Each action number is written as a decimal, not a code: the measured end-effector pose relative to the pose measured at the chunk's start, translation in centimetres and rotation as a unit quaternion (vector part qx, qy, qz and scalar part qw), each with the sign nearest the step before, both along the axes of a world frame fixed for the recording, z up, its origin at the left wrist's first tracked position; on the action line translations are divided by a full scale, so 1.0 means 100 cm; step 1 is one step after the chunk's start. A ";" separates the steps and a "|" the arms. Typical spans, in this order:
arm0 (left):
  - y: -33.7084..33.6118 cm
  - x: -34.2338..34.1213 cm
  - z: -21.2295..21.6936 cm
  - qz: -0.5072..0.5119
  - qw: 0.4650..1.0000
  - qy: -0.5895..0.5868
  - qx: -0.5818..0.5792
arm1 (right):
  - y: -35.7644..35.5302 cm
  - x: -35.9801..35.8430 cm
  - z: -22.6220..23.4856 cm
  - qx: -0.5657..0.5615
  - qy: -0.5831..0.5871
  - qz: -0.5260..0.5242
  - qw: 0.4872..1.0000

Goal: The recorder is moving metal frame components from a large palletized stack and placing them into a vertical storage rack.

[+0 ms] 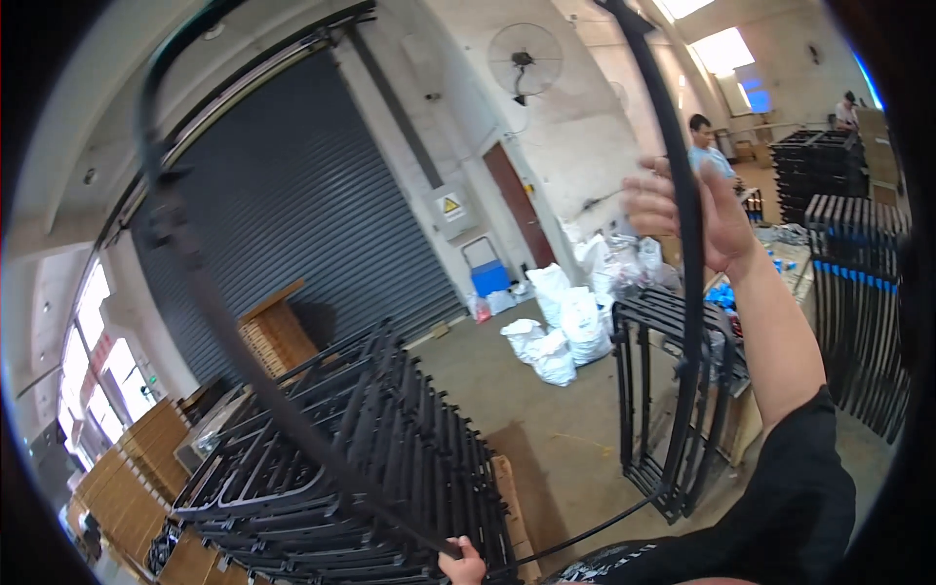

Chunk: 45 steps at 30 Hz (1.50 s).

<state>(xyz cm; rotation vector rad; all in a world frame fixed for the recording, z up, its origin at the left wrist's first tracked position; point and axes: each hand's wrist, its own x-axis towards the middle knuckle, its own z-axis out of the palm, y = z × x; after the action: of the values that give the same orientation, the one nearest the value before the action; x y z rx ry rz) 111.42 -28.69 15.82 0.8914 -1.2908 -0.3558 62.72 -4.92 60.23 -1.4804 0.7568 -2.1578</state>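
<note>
At the centre of the view, a large black frame (195, 283) is held up in the air between the person's two hands, its curved rails sweeping from the lower middle up the left side, across the top and down the right. The right hand (694, 216) is raised high at the right, fingers wrapped around the frame's right rail, which runs straight through the palm and continues downward past the forearm. The left hand (462, 564) sits low at the bottom edge, closed on the frame's lower rail where it meets a thin cross bar. The two hands are well apart, one high, one low, both clamped on the same frame. Below and left of the left hand lies a tall stack of like black frames (390, 458) resting on a wooden pallet (511, 507). A second group of black frames (673, 390) stands upright just beside the right forearm. Further racks of dark frames (858, 302) stand at the far right. White sacks (556, 331) lie on the concrete floor near a grey roller door (292, 205). A wall fan (525, 58) hangs above. Another person (704, 146) stands in the background behind the right hand.
</note>
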 end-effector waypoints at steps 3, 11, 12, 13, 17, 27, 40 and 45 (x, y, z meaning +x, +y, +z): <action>-0.022 -0.042 -0.055 -0.074 0.972 -0.223 -0.027 | 0.043 -0.068 -0.077 0.109 -0.022 -0.182 0.977; 0.034 -0.202 0.119 -0.505 0.817 -0.131 0.246 | 0.083 -0.083 -0.327 0.230 -0.122 -0.297 0.919; 0.055 -0.234 0.162 -0.592 0.772 0.052 0.225 | 0.079 -0.071 -0.348 0.237 -0.068 -0.329 0.911; 0.052 -0.267 0.194 -0.615 0.726 0.153 0.265 | 0.078 -0.060 -0.368 0.261 -0.037 -0.333 0.905; 0.010 -0.377 0.253 -0.609 0.593 0.450 0.274 | 0.056 -0.037 -0.426 0.349 0.166 -0.374 0.843; -0.066 -0.493 0.144 -0.502 0.470 0.506 0.521 | 0.025 -0.089 -0.562 0.453 0.118 -0.457 0.756; -0.181 -0.618 0.073 -0.498 0.446 0.334 0.664 | -0.089 -0.114 -0.583 0.727 -0.061 -0.266 0.630; -0.243 -0.658 0.067 -0.506 0.453 0.309 0.666 | -0.032 -0.048 -0.631 0.784 -0.158 -0.324 0.506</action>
<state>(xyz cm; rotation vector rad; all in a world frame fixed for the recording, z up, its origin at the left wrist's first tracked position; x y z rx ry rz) 45.65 -52.99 22.57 0.8677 -0.4121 -2.6817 57.88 -8.11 -2.85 0.2739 2.3314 -0.8711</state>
